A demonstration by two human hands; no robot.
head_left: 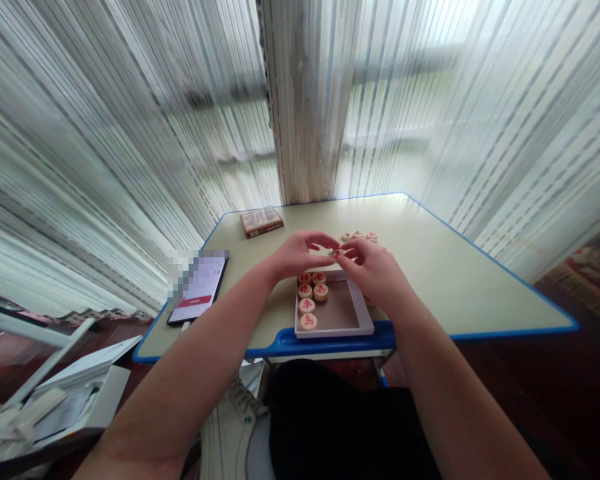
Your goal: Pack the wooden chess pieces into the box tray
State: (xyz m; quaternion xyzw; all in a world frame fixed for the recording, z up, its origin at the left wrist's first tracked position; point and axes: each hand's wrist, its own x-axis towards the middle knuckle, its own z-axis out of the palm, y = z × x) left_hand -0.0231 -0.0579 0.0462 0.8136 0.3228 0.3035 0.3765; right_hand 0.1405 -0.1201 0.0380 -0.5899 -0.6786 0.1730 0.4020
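A round Chinese chess piece [336, 254] with a red character is held up just above the far edge of a shallow open box [364, 310]. My left hand [303, 255] has its thumb and fingers closed at the piece's left side. From the right, my right hand [373, 265] pinches the same piece between thumb and fingers. Several red-marked pieces lie face up in the box, among them a piece [309, 322] in the near left corner. Beyond my right hand, more loose pieces [359, 235] lie on the table, partly hidden by it.
A tablet or large phone [199, 293] with a lit screen lies at the table's left edge. Towards the back left is a brown printed box [261, 221]. The table [480, 287] has a blue rim, and pleated sheer curtains [310, 100] hang behind it.
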